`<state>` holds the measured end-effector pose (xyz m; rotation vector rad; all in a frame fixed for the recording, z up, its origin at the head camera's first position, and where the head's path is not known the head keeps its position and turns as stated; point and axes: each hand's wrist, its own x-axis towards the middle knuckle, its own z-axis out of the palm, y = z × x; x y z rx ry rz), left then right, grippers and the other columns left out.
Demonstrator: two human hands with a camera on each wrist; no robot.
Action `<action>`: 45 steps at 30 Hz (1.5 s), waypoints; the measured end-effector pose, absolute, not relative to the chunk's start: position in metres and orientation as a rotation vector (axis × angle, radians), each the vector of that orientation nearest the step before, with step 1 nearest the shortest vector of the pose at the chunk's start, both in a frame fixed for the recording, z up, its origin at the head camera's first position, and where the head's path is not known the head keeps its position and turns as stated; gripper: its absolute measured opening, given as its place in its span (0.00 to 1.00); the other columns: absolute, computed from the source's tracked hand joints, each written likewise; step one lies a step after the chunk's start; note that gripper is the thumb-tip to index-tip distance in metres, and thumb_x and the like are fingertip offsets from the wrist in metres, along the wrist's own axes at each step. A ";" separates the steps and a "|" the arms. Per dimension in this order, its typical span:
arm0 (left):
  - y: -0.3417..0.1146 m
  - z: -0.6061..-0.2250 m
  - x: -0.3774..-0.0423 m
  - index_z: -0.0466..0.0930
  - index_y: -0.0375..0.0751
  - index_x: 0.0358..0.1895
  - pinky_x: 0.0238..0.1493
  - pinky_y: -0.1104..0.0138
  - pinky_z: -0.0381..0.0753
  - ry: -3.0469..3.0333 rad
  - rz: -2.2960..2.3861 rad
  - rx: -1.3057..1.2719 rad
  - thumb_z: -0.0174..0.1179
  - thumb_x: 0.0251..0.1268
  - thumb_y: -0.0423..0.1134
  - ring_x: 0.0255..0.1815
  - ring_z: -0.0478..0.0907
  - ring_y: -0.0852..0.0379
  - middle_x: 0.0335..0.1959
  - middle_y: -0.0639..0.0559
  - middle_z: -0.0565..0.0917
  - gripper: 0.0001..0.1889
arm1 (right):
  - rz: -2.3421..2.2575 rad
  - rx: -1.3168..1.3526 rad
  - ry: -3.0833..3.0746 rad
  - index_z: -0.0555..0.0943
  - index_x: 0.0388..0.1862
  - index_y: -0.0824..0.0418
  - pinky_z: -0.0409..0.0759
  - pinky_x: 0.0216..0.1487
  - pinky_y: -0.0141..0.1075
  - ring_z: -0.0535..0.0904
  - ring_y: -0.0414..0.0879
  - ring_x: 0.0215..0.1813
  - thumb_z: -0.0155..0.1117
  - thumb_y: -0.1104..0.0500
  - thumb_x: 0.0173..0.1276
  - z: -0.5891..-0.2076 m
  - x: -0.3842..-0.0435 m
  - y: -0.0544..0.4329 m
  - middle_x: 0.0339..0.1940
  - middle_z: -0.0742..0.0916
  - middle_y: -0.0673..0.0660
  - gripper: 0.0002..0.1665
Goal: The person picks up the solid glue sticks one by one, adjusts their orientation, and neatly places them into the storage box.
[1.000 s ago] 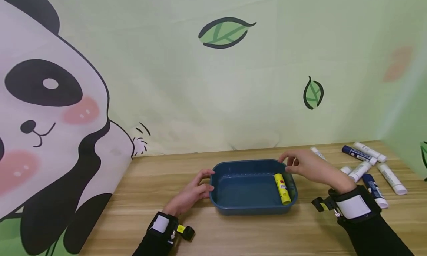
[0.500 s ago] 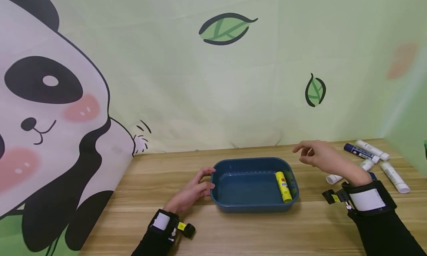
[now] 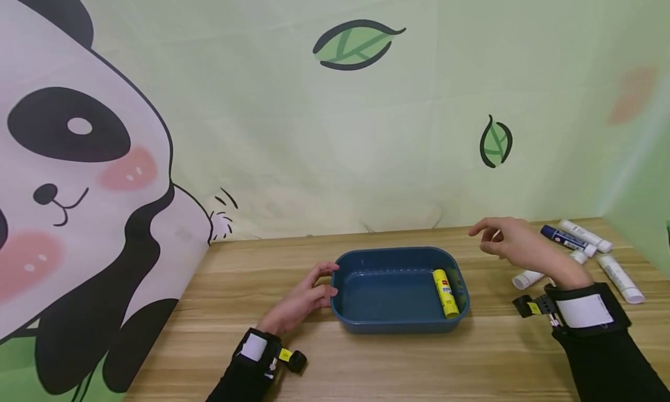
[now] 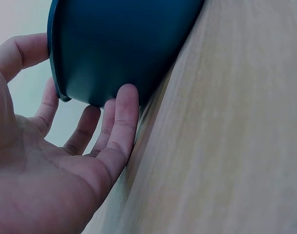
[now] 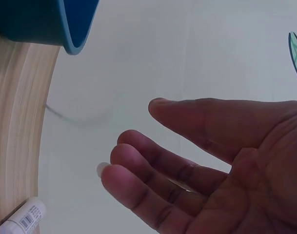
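A dark blue rectangular tray (image 3: 387,291) sits on the wooden table, with a yellow glue stick (image 3: 445,293) lying along its right end. My left hand (image 3: 298,302) is at the tray's left end. In the left wrist view its fingers (image 4: 125,114) lie spread against the tray's outer wall (image 4: 109,53) and rim, not wrapped round it. To the right of the tray my right hand (image 3: 515,243) hangs in the air, holding nothing. Its thumb and loosely bent fingers (image 5: 138,190) stand apart in the right wrist view.
Several white and dark blue glue-stick-like tubes lie at the table's right, among them a blue one (image 3: 565,239) and a white one (image 3: 620,280). My right forearm hides part of this group. A printed panda backdrop (image 3: 272,128) stands behind the table (image 3: 366,367).
My right hand has moved right, from the tray's far right corner to the air beside it. My left hand stays at the tray's left end, and the yellow glue stick lies as before.
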<state>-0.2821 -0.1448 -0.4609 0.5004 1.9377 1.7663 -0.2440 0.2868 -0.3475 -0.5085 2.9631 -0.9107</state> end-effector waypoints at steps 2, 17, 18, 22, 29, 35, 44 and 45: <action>-0.145 -0.461 -0.282 0.58 0.47 0.69 0.48 0.65 0.74 1.935 1.767 0.504 0.53 0.69 0.38 0.52 0.70 0.49 0.68 0.44 0.54 0.27 | -0.913 -0.500 2.964 0.78 0.54 0.66 0.75 0.30 0.38 0.76 0.49 0.37 0.57 0.65 0.68 -0.348 -0.244 0.289 0.38 0.81 0.58 0.16; -0.145 -0.462 -0.282 0.61 0.52 0.67 0.48 0.65 0.75 1.942 1.771 0.491 0.53 0.69 0.37 0.52 0.70 0.50 0.68 0.46 0.55 0.25 | -0.969 -0.275 3.062 0.77 0.52 0.69 0.71 0.28 0.38 0.75 0.53 0.36 0.55 0.63 0.69 -0.354 -0.252 0.302 0.41 0.81 0.69 0.15; -0.145 -0.462 -0.282 0.61 0.52 0.67 0.48 0.64 0.75 1.941 1.772 0.491 0.53 0.69 0.38 0.52 0.70 0.50 0.68 0.46 0.55 0.25 | -0.975 -0.268 3.060 0.77 0.52 0.69 0.71 0.27 0.38 0.75 0.53 0.35 0.55 0.63 0.69 -0.355 -0.252 0.302 0.42 0.81 0.69 0.15; -0.145 -0.462 -0.282 0.61 0.52 0.68 0.48 0.64 0.74 1.936 1.771 0.494 0.53 0.69 0.38 0.52 0.70 0.50 0.68 0.46 0.54 0.25 | -0.987 -0.259 3.048 0.77 0.52 0.69 0.71 0.27 0.39 0.75 0.53 0.34 0.56 0.64 0.69 -0.357 -0.253 0.304 0.42 0.81 0.70 0.15; -0.145 -0.462 -0.282 0.61 0.51 0.67 0.48 0.64 0.75 1.932 1.776 0.487 0.54 0.69 0.38 0.51 0.70 0.50 0.68 0.46 0.55 0.25 | -0.948 -0.232 3.071 0.77 0.51 0.70 0.72 0.30 0.39 0.76 0.55 0.37 0.55 0.64 0.69 -0.358 -0.253 0.308 0.43 0.81 0.71 0.15; -0.145 -0.462 -0.281 0.61 0.51 0.67 0.48 0.64 0.75 1.927 1.778 0.490 0.54 0.69 0.38 0.51 0.71 0.50 0.68 0.46 0.55 0.25 | -0.932 -0.179 3.085 0.77 0.51 0.71 0.71 0.27 0.38 0.75 0.52 0.33 0.53 0.65 0.68 -0.359 -0.252 0.309 0.41 0.81 0.70 0.16; -0.145 -0.462 -0.282 0.60 0.49 0.68 0.47 0.64 0.75 1.907 1.786 0.506 0.54 0.69 0.38 0.45 0.72 0.52 0.68 0.44 0.54 0.25 | -0.890 -0.104 3.100 0.76 0.51 0.71 0.72 0.30 0.40 0.75 0.57 0.36 0.53 0.64 0.67 -0.362 -0.251 0.311 0.41 0.80 0.71 0.17; -0.145 -0.462 -0.282 0.60 0.49 0.68 0.47 0.64 0.75 1.907 1.786 0.505 0.54 0.69 0.38 0.45 0.72 0.52 0.68 0.44 0.54 0.25 | -0.890 -0.104 3.097 0.76 0.52 0.71 0.72 0.30 0.41 0.76 0.57 0.36 0.53 0.64 0.67 -0.362 -0.251 0.311 0.41 0.80 0.71 0.17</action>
